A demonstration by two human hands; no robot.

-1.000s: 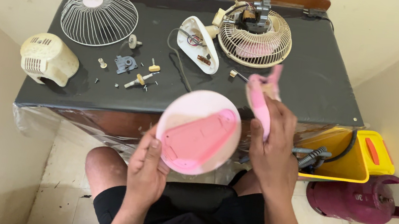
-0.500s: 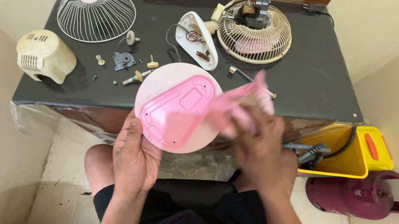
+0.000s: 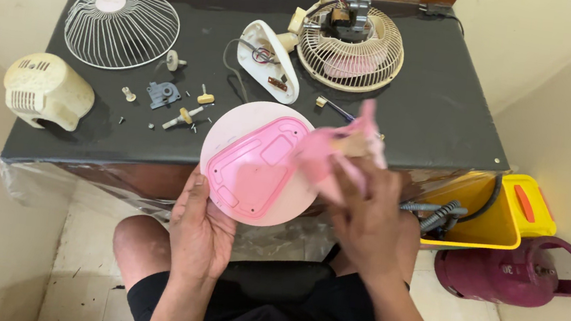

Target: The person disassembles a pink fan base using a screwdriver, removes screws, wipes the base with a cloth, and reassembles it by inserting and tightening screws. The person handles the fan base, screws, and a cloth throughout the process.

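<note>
My left hand (image 3: 200, 226) holds a round pale pink fan base (image 3: 259, 162) from below, its darker pink underside plate facing me, tilted up over the table's front edge. My right hand (image 3: 368, 216) grips a pink cloth (image 3: 340, 152) and presses it against the right side of the base; the cloth is blurred. Both hands are in front of the dark table (image 3: 440, 121), above my lap.
On the table lie a white wire fan guard (image 3: 122, 26), a cream motor cover (image 3: 46, 90), a cream rear guard with motor (image 3: 351, 46), a white neck piece with wires (image 3: 267, 60) and several small screws and parts (image 3: 170, 101). A yellow bin (image 3: 491, 213) and maroon gas cylinder (image 3: 513, 269) stand at right.
My right hand brought the pink cloth down from beside the base onto its right side. The base shifted left and tilted, then came back toward the middle.
</note>
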